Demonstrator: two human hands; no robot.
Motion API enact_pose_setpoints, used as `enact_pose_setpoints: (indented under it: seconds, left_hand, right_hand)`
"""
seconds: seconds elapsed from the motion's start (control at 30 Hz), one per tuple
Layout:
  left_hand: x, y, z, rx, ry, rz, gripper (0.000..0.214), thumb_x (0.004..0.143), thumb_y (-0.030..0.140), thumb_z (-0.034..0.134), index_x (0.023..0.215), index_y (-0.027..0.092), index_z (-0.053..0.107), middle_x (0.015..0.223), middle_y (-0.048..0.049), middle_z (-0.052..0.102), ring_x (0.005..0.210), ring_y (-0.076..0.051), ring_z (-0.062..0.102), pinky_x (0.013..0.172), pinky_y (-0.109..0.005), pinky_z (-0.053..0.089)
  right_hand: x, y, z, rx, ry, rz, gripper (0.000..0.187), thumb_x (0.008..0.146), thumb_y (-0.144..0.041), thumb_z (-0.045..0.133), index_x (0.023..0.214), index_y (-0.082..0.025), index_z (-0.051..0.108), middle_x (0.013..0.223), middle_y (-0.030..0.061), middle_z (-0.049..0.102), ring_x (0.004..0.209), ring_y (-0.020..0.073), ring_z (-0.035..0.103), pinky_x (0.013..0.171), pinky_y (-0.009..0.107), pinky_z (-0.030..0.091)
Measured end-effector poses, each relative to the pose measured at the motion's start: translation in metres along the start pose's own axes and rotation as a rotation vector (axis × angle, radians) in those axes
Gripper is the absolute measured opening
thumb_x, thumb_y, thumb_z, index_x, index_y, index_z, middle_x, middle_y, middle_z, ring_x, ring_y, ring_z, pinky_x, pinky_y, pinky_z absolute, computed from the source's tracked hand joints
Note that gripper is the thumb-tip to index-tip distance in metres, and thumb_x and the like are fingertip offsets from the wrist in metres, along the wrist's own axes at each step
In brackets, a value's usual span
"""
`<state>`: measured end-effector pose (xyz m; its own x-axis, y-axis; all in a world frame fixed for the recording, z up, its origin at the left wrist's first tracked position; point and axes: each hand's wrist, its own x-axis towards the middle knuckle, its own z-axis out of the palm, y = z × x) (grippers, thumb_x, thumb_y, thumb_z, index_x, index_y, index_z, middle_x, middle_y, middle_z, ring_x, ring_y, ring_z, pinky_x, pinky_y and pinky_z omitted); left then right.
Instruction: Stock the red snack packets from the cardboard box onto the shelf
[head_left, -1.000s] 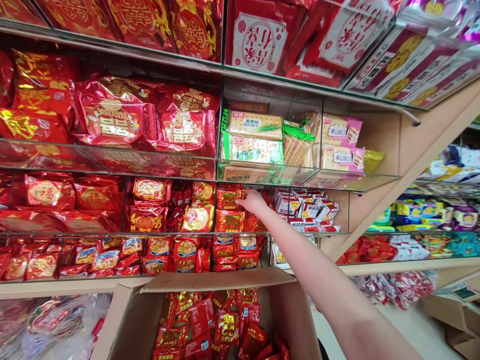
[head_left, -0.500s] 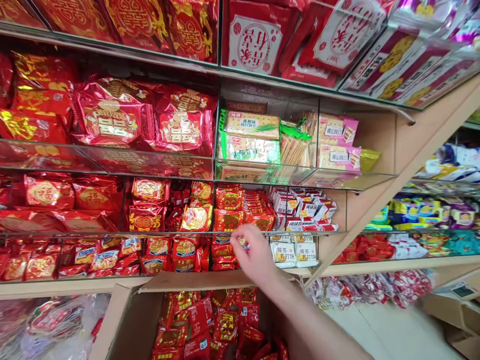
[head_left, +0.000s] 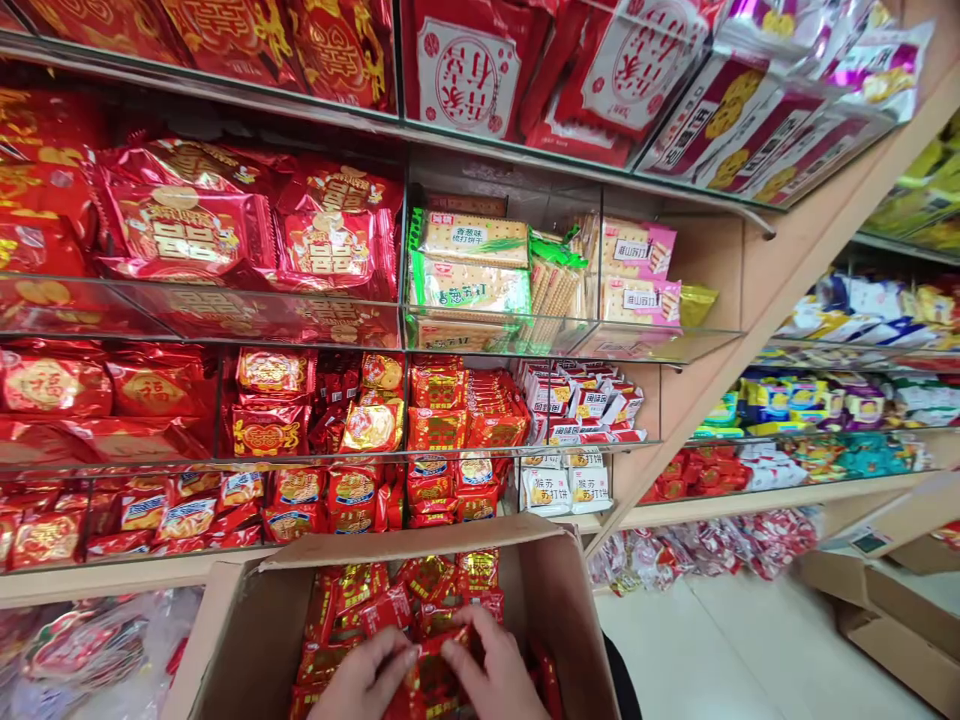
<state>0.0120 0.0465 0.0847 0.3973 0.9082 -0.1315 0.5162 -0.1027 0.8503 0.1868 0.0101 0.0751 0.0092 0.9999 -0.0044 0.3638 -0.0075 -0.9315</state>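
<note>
An open cardboard box (head_left: pixel 559 590) stands at the bottom of the view, full of small red packets with gold print (head_left: pixel 352 585). Inside its opening, my left hand (head_left: pixel 364 678) and my right hand (head_left: pixel 491 668) come together over the heap. Between them is one red packet (head_left: pixel 436 675); the left thumb and fingers pinch its left side and the right hand grips its right side. The lower part of both hands is cut off by the frame. Behind the box, similar red packets (head_left: pixel 437 425) fill a shelf compartment.
Glass-fronted shelves (head_left: pixel 315 457) hold red packets, green-edged crackers (head_left: pixel 472 240) and white packets (head_left: pixel 555 490). A slanted wooden panel (head_left: pixel 697 375) ends the shelving at right. Plastic bags lie low at left (head_left: pixel 105 650). Another cardboard box (head_left: pixel 892 620) sits on the floor at right.
My right hand has come down from the lower shelf into the box. My left hand has entered the view, and both hands now hold a red packet. The view has shifted right.
</note>
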Motion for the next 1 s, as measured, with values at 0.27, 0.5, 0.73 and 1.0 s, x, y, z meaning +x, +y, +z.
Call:
enact_pose_setpoints:
  seconds: [0.27,0.5,0.73,1.0]
  left_hand:
    - [0.011,0.068,0.003,-0.192,0.433,0.072,0.022,0.081,0.040,0.040,0.077,0.021,0.052,0.070,0.0016,0.058,0.069,-0.016,0.055,0.066,-0.025,0.044]
    - [0.009,0.074,0.003,-0.122,0.511,0.101,0.020,0.081,0.038,0.039,0.082,0.023,0.052,0.070,0.0017,0.062,0.066,-0.015,0.056,0.063,-0.024,0.043]
    - [0.003,0.067,0.000,-0.130,0.549,0.106,0.023,0.080,0.040,0.040,0.078,0.022,0.053,0.066,0.0012,0.062,0.063,-0.016,0.058,0.060,-0.023,0.046]
    - [-0.005,0.060,-0.014,-0.219,0.513,0.022,0.029,0.078,0.049,0.039,0.081,0.023,0.052,0.065,0.0025,0.059,0.061,-0.016,0.056,0.060,-0.024,0.046]
  right_hand:
    - [0.024,-0.039,-0.006,0.271,0.428,0.027,0.033,0.082,-0.046,0.036,0.064,-0.019,0.039,0.059,-0.0032,0.044,0.058,0.0116,0.043,0.055,0.022,0.036]
    - [0.017,-0.057,-0.018,0.028,0.535,-0.111,0.028,0.086,-0.041,0.032,0.070,-0.020,0.042,0.060,-0.0010,0.050,0.055,0.0125,0.044,0.055,0.023,0.033]
    - [0.011,-0.056,-0.007,0.182,0.475,-0.036,0.030,0.085,-0.043,0.032,0.068,-0.020,0.042,0.061,-0.0013,0.049,0.058,0.0125,0.046,0.057,0.023,0.038]
    - [0.002,-0.082,-0.025,0.561,-0.109,-0.024,0.035,0.071,-0.032,0.059,0.101,-0.021,0.043,0.093,0.0026,0.061,0.084,0.0175,0.058,0.073,0.030,0.046]
